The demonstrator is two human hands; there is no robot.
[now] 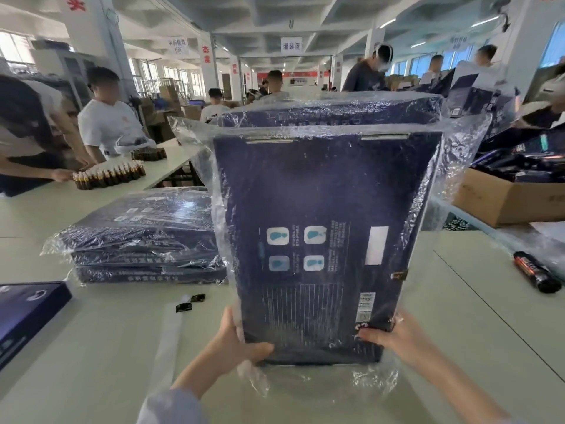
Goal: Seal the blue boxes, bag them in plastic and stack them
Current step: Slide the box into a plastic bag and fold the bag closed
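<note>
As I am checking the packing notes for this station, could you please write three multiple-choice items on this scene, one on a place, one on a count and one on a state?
1. Where is the stack of bagged boxes relative to the held box? A) left of it B) right of it C) under it
2. How many pale square icons does the held box show? A) two B) four C) six
3. What state is the held box in? A) bare B) lid open C) inside a plastic bag

1 A: the stack rests on the table to its left. 2 B: two rows of two. 3 C: clear film wraps it while the left hand and right hand grip its near corners.
</note>
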